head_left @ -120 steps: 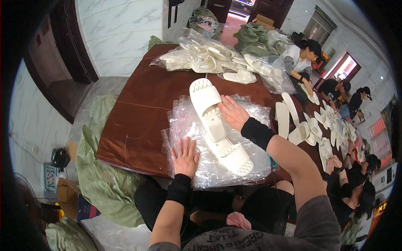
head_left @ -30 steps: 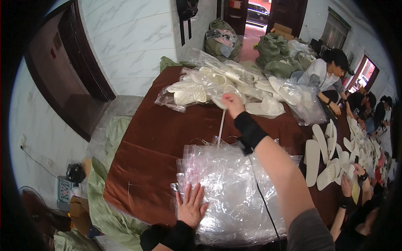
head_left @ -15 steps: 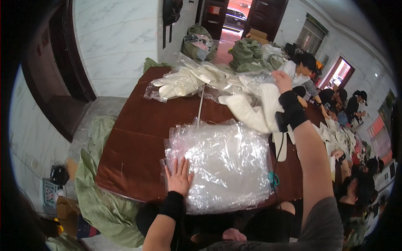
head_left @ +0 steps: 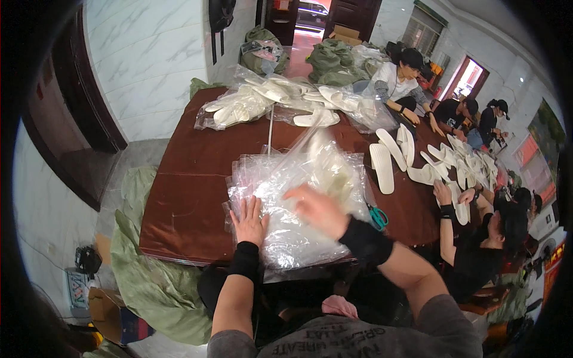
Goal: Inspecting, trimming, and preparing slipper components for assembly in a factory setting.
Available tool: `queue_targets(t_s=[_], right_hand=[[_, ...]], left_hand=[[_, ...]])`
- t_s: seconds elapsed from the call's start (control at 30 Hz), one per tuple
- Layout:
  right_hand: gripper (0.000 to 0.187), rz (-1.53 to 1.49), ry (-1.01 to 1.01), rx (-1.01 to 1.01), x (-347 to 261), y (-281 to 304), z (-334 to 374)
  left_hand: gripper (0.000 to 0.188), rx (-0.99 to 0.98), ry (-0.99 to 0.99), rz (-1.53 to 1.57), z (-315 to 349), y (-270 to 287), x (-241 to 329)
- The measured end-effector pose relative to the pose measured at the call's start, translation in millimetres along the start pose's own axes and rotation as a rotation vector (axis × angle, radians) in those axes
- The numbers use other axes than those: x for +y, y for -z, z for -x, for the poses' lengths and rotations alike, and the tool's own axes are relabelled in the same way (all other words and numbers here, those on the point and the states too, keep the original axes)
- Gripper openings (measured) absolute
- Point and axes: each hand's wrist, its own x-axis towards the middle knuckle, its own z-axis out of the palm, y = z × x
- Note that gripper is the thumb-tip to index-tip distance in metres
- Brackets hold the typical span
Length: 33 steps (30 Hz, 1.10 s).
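My left hand [head_left: 249,223] lies flat with its fingers spread on the left edge of a stack of clear plastic bags [head_left: 280,241]. My right hand [head_left: 319,210] is over the middle of the stack, smeared by motion, so I cannot make out whether its fingers hold anything. Just beyond it, a clear bag with pale slippers [head_left: 328,161] inside rests over the far part of the stack, blurred. Teal-handled scissors [head_left: 378,218] lie at the stack's right side.
Bagged white slippers [head_left: 242,107] are heaped at the far table edge. Loose white slippers [head_left: 382,169] lie to the right on the brown table [head_left: 179,197]. Co-workers' hands [head_left: 441,192] handle slippers at right. A green sack [head_left: 149,268] stands by the left edge.
My right hand has come down and left from the far right, where it held bagged slippers. Bagged slippers now lie over the stack. My left hand stays flat on the bags.
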Motion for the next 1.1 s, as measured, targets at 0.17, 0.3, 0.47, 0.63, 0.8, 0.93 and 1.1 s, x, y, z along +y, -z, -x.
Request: queue_targets(t_s=[0.17, 0.3, 0.47, 0.63, 0.8, 0.93, 1.1], right_hand=[[0.046, 0.124, 0.071, 0.049, 37, -67, 54], [0.052, 0.351, -0.074, 0.442, 102, -53, 73], [0.056, 0.219, -0.474, 0.311, 170, -55, 83], [0.057, 0.168, -0.391, 0.303, 193, -58, 84], [0.056, 0.175, -0.426, 0.286, 199, -58, 83], [0.055, 0.176, -0.400, 0.317, 199, -59, 84], [0.054, 0.220, -0.371, 0.325, 196, -54, 81]], left_hand=[[0.052, 0.000, -0.078, -0.101, -5, -5, -10], [0.049, -0.039, -0.046, -0.013, -3, -3, -8], [0.049, -0.011, -0.041, -0.169, -3, -20, -9], [0.044, -0.063, -0.107, -0.127, -9, -34, -38], [0.026, 0.281, 0.247, 0.850, -29, 52, -62], [0.023, 0.270, 0.014, 0.726, -14, 104, -8], [0.013, -0.085, -0.217, 0.074, 12, 116, 29]])
